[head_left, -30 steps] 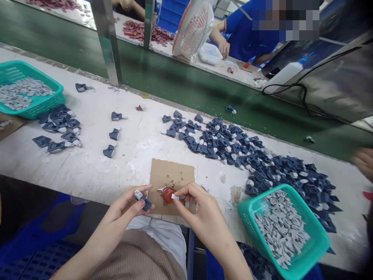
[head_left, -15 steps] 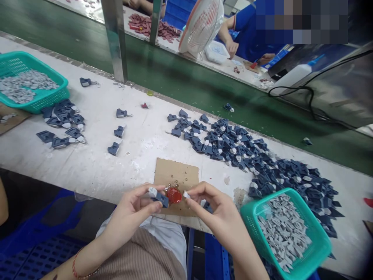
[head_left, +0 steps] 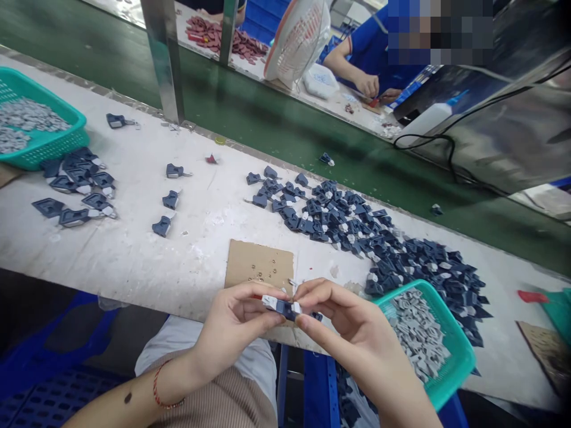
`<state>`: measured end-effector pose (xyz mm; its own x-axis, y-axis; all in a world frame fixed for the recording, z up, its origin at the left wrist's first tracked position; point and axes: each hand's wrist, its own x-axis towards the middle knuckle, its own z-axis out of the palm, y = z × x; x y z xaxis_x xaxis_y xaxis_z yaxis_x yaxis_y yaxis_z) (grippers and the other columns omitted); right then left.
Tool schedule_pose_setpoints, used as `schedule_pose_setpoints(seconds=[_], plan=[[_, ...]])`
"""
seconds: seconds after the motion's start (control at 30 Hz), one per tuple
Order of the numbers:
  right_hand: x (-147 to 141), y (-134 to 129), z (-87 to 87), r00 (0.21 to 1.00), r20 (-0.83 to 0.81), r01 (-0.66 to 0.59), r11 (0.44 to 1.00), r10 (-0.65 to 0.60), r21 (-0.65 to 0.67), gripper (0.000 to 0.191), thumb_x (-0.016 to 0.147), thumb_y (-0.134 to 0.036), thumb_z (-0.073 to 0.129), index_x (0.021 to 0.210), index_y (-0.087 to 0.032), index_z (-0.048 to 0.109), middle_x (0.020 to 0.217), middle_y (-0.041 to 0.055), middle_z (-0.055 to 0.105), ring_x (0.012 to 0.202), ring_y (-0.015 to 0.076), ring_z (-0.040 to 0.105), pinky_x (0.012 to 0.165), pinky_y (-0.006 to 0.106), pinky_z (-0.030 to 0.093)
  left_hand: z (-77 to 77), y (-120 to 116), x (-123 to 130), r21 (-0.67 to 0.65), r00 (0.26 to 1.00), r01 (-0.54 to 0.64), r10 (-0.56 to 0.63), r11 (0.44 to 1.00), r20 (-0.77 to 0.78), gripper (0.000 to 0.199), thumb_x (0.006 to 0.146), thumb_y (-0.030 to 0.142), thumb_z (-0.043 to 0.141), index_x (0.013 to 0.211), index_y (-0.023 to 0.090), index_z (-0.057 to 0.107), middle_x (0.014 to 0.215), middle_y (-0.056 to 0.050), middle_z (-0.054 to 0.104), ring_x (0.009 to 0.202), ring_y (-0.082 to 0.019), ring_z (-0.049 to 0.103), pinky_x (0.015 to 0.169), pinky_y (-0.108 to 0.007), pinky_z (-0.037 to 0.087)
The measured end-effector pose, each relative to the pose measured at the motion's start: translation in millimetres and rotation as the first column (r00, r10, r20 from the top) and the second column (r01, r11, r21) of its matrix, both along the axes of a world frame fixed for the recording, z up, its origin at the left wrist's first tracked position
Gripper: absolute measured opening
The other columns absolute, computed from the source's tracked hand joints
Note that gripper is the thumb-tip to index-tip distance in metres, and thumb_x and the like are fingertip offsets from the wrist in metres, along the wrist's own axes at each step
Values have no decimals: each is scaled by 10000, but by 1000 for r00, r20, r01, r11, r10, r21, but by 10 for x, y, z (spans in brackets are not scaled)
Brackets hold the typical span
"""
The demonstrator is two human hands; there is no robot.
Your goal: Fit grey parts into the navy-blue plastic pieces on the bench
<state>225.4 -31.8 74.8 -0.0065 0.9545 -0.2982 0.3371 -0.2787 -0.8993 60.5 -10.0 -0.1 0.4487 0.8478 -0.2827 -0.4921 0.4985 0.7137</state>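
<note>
My left hand (head_left: pixel 243 312) pinches a dark blue plastic part (head_left: pixel 282 307) with a light grey piece at its left end. At the part's right end, my right hand (head_left: pixel 332 312) pinches a small light grey piece (head_left: pixel 295 308), which touches the blue part. Both hands are over a brown cardboard square (head_left: pixel 261 261) dotted with drops. The red container on the cardboard is almost wholly hidden behind my left fingers. A large pile of blue and grey parts (head_left: pixel 352 214) spreads behind and right of my right hand.
A green basket of grey pieces (head_left: pixel 464 362) stands at right, another green basket (head_left: pixel 57 151) at far left. Blue parts (head_left: pixel 80 172) are heaped beside the left one. Across the green strip (head_left: pixel 214 107) are a fan (head_left: pixel 297 44) and a co-worker's hands (head_left: pixel 370 86).
My left hand has moved right with the blue part, over the red container. The grey piece in my right hand now meets the blue part's end. The view has shifted slightly.
</note>
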Motion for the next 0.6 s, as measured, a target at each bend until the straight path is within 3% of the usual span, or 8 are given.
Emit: schedule_pose_setpoints(seconds=[0.2,0.6], plan=[[-60,14,73,991,116,-70,997,64,45,59,841,-288,652,839,-230,641,893,27,668,855,156,659,754,239,552,7,-37,-10,12,999,-7,6,1000,47,167,713,125,804,854,206,762,954,-23,753,834,-131,723,725,-175,581],[-69,-32,118,965,213,-170,983,152,68,58,890,-267,610,841,-241,626,898,0,679,854,137,654,745,227,528,-26,-73,-58,159,1000,0,3,987,-20,238,770,96,757,912,285,783,990,0,752,955,-149,713,811,-196,589]])
